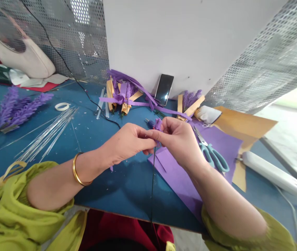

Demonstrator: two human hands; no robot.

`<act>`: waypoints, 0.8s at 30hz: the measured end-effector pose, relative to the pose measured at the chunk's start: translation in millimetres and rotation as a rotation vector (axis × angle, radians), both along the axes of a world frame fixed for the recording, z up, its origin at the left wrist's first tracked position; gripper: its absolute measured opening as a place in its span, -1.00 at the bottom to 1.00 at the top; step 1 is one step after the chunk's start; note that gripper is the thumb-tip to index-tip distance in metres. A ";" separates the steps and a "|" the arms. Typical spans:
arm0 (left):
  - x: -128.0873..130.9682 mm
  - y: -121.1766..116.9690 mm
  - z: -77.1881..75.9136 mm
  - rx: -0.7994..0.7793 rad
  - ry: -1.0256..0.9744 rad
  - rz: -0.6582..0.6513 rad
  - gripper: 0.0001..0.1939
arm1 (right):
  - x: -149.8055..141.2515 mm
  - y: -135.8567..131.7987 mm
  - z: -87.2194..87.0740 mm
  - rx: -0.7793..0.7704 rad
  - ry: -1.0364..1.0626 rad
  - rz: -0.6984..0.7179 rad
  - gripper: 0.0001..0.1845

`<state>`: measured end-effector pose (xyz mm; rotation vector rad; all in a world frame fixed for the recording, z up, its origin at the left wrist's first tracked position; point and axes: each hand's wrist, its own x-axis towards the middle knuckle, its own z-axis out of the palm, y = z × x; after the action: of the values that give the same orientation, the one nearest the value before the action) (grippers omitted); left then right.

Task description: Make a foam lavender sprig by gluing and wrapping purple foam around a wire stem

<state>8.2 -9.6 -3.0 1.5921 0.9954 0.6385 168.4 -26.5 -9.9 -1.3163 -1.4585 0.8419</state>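
Observation:
My left hand [129, 143] and my right hand [181, 139] meet over the middle of the blue table, fingers pinched together. Between their fingertips is a small purple craft flower [158, 123], mostly covered by the fingers. A thin dark stem [153, 184] hangs straight down from it past the table's front edge. Just behind the fingers lies a dark blue tool tip [150, 123], partly hidden. Purple sheets [179, 177] lie under and beside my right forearm, with teal-handled scissors [212, 155] on them.
On the left are a purple flower bunch [17, 108], a tape roll [62, 106] and several wires [50, 134]. At the back are wrapped lavender bunches [123, 96] and a phone [164, 89] leaning on the white panel. A white corded tool [273, 173] lies right, near brown paper [244, 123].

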 end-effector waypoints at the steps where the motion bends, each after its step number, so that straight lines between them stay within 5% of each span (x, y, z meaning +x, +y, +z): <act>1: 0.2 0.7 -1.4 -0.006 -0.019 -0.004 -0.83 | -0.5 -0.2 0.5 -0.008 0.030 0.013 -0.48; 9: 0.1 6.5 -5.8 -0.199 -0.253 -0.023 -0.88 | 10.8 8.6 6.6 -0.189 0.316 0.318 -0.72; 15: -3.0 9.4 -5.4 -0.318 -0.378 -0.094 -0.85 | 14.4 13.7 1.7 -0.179 0.370 0.295 -0.73; 24: 0.1 6.2 -5.1 -0.299 -0.318 0.011 -0.91 | 11.3 12.9 -2.9 -0.127 0.364 0.302 -0.70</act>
<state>8.4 -3.3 -8.1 1.1810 0.8188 0.6897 179.7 -13.6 -12.8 -0.9780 -1.3426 1.3165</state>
